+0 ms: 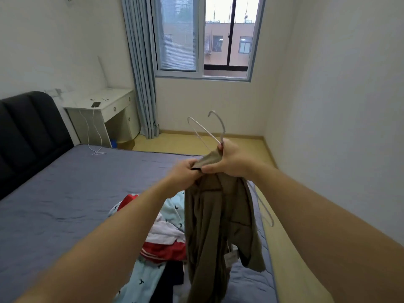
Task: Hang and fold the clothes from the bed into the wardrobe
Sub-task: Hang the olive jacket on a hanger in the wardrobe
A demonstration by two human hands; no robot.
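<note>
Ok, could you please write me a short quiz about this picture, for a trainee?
1. True or false: the left hand holds the olive garment.
2. Which hand grips the hangers? A: left hand. B: right hand.
3. Fill in: the pile of clothes lies on the ___.

Key: 1 true; 2 B; 3 bed.

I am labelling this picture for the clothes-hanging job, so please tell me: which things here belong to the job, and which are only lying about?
Belong to the job:
brown garment, held by left hand and right hand
hangers in the right hand
pile of clothes on the bed

Only lying about:
phone
cable
desk
curtain
window
</note>
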